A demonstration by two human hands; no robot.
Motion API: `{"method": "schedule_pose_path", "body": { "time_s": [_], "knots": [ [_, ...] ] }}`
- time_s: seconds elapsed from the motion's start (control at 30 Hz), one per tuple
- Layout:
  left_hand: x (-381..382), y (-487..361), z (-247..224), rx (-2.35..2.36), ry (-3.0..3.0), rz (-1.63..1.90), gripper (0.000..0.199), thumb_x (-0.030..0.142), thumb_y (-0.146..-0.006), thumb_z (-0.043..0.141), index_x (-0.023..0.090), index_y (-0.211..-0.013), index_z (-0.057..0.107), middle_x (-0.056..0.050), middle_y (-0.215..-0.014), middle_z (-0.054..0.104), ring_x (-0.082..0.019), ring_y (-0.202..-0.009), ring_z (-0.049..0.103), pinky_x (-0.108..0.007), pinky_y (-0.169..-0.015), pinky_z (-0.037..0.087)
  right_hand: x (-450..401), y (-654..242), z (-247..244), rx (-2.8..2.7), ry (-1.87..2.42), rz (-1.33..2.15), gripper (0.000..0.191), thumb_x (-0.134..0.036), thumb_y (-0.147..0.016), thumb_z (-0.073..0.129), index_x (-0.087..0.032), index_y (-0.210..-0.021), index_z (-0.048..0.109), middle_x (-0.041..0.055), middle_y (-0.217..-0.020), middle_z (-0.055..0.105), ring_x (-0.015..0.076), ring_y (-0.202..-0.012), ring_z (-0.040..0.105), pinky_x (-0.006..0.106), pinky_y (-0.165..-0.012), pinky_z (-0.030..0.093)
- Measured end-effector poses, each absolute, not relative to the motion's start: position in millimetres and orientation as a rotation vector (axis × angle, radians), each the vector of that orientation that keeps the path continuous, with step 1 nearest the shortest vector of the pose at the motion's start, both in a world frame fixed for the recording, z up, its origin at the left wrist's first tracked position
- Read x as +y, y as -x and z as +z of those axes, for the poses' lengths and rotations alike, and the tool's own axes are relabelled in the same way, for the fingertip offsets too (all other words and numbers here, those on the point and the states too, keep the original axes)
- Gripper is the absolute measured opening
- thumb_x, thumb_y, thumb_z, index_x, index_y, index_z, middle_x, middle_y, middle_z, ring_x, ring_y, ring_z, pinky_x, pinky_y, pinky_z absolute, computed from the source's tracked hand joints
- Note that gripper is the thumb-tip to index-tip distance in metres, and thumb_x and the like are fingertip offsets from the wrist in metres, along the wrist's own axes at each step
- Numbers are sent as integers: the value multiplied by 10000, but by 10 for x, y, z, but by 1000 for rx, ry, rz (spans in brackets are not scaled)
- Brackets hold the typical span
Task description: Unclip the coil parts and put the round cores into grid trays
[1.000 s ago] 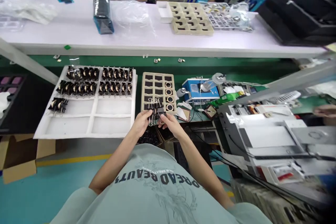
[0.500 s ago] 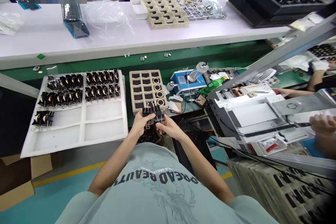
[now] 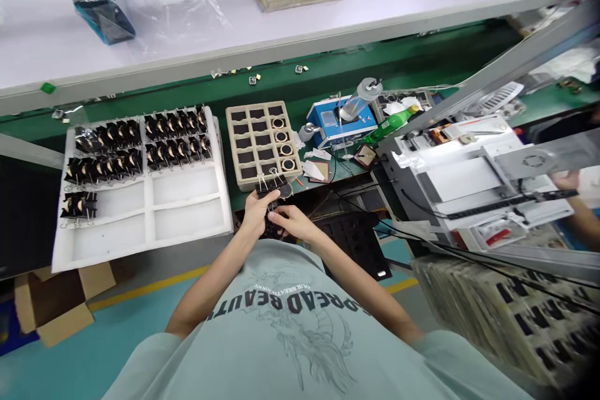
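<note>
My left hand [image 3: 254,215] is closed around a round watch-like part [image 3: 285,190], which has black binder clips [image 3: 268,182] with silver wire handles on its far side. Just below it, my right hand [image 3: 296,224] has thumb and fingers pinched on what looks like another black binder clip, mostly hidden by the fingers. Right beyond my hands sits a beige compartment tray [image 3: 241,182], with several ring-shaped parts [image 3: 280,137] in its right column. On the left, a white foam tray [image 3: 149,200] carries rows of clipped black assemblies [image 3: 105,165].
A blue device [image 3: 323,125] with a clear cylinder, a green bottle [image 3: 391,125] and paper scraps lie right of the beige tray. A grey machine [image 3: 450,181] stands at the right, a co-worker's arm [image 3: 579,206] beside it. A raised white shelf [image 3: 178,50] crosses the back.
The view has tipped downward. My right hand has drawn slightly down and left from the held part, whose round face now shows where a black clip covered it before.
</note>
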State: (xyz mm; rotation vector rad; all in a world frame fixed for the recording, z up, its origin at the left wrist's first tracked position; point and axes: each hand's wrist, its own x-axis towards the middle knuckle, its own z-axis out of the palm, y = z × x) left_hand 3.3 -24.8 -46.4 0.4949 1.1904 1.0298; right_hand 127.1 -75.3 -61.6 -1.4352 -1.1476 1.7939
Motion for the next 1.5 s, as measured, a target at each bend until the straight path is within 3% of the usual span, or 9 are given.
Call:
{"method": "schedule_pose_path", "body": {
  "time_s": [0.23,0.4,0.57,0.67,0.83,1.07,1.2,1.33,1.5],
  "knots": [
    [-307,20,-538,1197,-395,909,357,283,-507,913,136,-776,731,-75,-817,754,-211,-775,697,-324,-759,523,-931,-1307,-562,-1185,1602,1649,447,-609,-801,684,-166,-752,715,4,-513,604,167,-433,614,241,-406,448],
    [-195,205,-562,1212,-375,1038,384,280,-538,913,164,-837,701,-64,-878,753,-197,-827,712,-352,-832,547,-1024,-1392,-790,-1174,1779,1655,471,-635,-807,673,-168,-805,733,26,-525,624,197,-472,636,280,-452,483],
    [-200,427,-559,1316,-532,1078,432,316,-529,919,134,-851,697,-82,-882,742,-195,-783,701,-375,-824,566,-830,-1331,-1215,-1158,1928,1506,642,-573,-640,845,-182,-1128,698,133,-1025,743,291,-940,716,385,-813,567],
    [-283,480,-600,1358,-696,926,421,303,-543,906,130,-875,714,-82,-885,738,-212,-791,692,-380,-814,560,-723,-1337,-1240,-1028,1739,1465,661,-590,-709,783,-204,-1229,651,130,-1217,693,271,-1118,656,398,-951,524],
    [-404,391,-688,1326,-1105,626,394,199,-585,853,156,-964,755,-72,-922,752,-258,-891,690,-371,-869,524,-661,-1392,-1026,-796,1229,1636,508,-629,-787,702,-205,-1067,725,56,-1028,741,218,-967,674,326,-819,551],
    [-410,259,-635,1274,-1302,484,507,184,-671,779,132,-1168,695,-95,-1117,741,-260,-1031,676,-387,-963,491,-682,-1424,-932,-666,1301,1425,411,-570,-702,802,-183,-837,786,31,-868,747,227,-873,671,339,-819,522],
    [-392,289,-693,1223,-1333,422,584,213,-673,786,99,-1230,654,-130,-1197,712,-282,-1116,644,-411,-1016,455,-650,-1569,-873,-682,1270,1420,442,-530,-697,820,-192,-978,769,48,-952,747,216,-928,666,340,-872,519],
    [-394,302,-741,1104,-1332,380,650,213,-645,810,125,-1268,647,-112,-1232,698,-291,-1141,626,-417,-1029,440,-618,-1645,-809,-902,1201,1641,653,-409,-605,902,-210,-1191,692,13,-868,710,164,-777,640,286,-741,523],
    [-437,284,-720,1107,-1327,325,651,197,-638,816,129,-1267,661,-99,-1137,726,-295,-1098,640,-426,-1026,440,-613,-1552,-734,-1144,1272,1601,332,-471,-759,764,-148,-834,762,23,-782,688,156,-712,606,267,-681,481]
  ]
}}
